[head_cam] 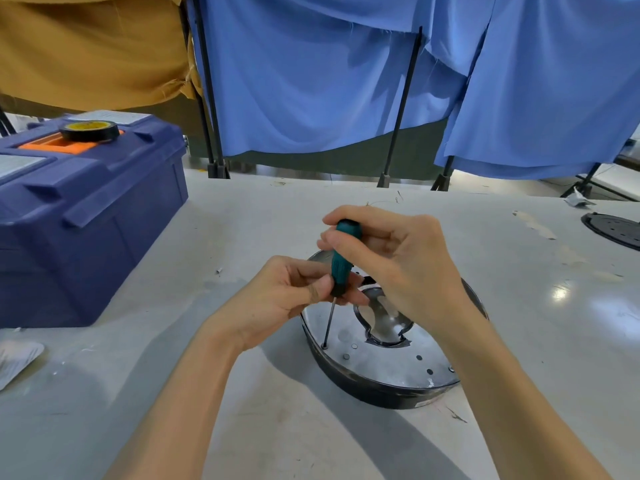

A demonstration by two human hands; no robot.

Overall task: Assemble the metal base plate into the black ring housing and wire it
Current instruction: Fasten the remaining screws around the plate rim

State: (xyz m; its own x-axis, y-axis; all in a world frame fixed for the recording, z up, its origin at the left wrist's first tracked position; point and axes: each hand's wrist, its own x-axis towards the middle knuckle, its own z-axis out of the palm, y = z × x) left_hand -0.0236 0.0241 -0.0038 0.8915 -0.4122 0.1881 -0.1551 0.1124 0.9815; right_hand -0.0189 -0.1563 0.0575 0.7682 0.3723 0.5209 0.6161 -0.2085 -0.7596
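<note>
The right hand [391, 268] is curled over the top of a teal-handled screwdriver [341, 258], its fingers wrapped round the cap and upper grip. The left hand [294, 292] pinches the black collar at the bottom of the same handle between thumb and fingertips, so both hands are clamped on the tool. The screwdriver stands nearly upright with a slight lean. Its thin steel shaft runs down to a small hole close to the left rim of the round shiny metal base plate [381, 365], where the tip touches. That plate lies flat inside the black ring housing [360, 386], whose dark wall shows all along the near side. The plate carries several small holes and one large irregular cut-out near its middle, partly hidden behind the right wrist. The housing rests on the pale grey worktop [554, 341], about midway between the near and far edges and a little toward the right, between the two forearms. Toward the left edge stands a large dark blue plastic toolbox [86, 220] with an orange handle recess in its lid, and a roll of black tape with a yellow core [90, 130] lies on that recess. Close to the left edge, nearer the person, lies a crumpled silvery packet [17, 358]. At the right edge, toward the far corner, sits a black perforated round disc [613, 230], cut off by the picture's border. Along the far edge black stands carry hanging blue cloth [311, 81], and mustard cloth [86, 46] hangs beyond the toolbox.
</note>
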